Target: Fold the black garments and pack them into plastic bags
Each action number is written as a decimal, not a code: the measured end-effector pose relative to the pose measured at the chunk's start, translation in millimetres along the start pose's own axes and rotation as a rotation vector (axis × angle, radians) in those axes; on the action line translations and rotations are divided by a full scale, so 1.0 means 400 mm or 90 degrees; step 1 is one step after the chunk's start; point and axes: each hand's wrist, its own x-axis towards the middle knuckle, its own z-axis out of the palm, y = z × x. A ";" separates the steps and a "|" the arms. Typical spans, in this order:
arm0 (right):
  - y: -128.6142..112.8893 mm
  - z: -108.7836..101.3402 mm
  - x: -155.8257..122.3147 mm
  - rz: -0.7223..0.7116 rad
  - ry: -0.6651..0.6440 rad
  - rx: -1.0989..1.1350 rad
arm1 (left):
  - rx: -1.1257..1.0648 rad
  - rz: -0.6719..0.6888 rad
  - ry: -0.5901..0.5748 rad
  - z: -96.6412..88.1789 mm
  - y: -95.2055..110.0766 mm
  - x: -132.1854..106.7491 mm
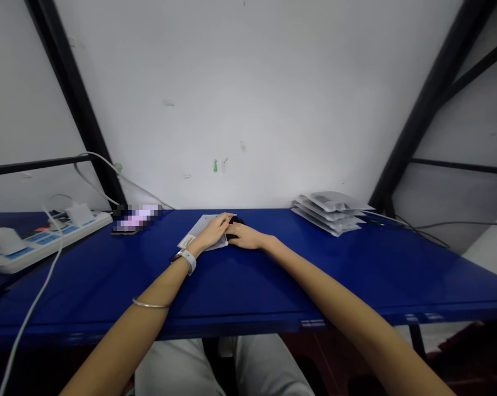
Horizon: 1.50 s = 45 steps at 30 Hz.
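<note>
Both my hands meet at the middle of the blue table [273, 275], close to the wall. My left hand [213, 231] lies with its fingers stretched flat on a grey-white flat pouch [198, 228], pressing it down. My right hand [245, 236] is closed around a small black object [235, 221] at the pouch's right edge; what that object is I cannot make out. A white band and a thin bangle sit on my left forearm.
A stack of silver-grey pouches [331, 212] lies at the back right. A white power strip [45, 236] with plugs and white cables sits at the left, a blurred-out device [135, 217] beside it. Black frame struts [421, 110] rise on both sides.
</note>
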 end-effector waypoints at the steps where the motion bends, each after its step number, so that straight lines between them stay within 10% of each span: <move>1: -0.004 -0.007 -0.004 -0.024 -0.008 0.009 | -0.021 -0.001 -0.011 -0.002 0.006 -0.002; 7: -0.008 0.000 -0.006 0.092 0.001 -0.075 | -0.064 0.060 -0.091 0.009 0.059 -0.007; 13: 0.008 0.016 -0.013 0.334 0.129 -0.090 | 0.163 0.091 -0.014 0.019 0.051 -0.004; 22: 0.032 -0.030 -0.061 0.082 -0.050 0.084 | 0.209 0.091 -0.015 0.020 0.022 0.003; 33: 0.050 0.067 0.057 0.421 0.112 -0.089 | 0.220 0.113 -0.010 0.038 0.020 0.004; 38: 0.053 0.035 0.025 0.296 0.087 0.010 | 0.266 0.070 0.046 0.010 0.011 0.003; 42: 0.038 -0.044 -0.062 0.128 0.047 0.082 | 0.264 0.053 -0.087 -0.060 0.017 -0.009; 45: 0.017 -0.090 -0.111 0.223 0.073 -0.007 | 0.279 0.046 -0.179 -0.105 0.027 -0.018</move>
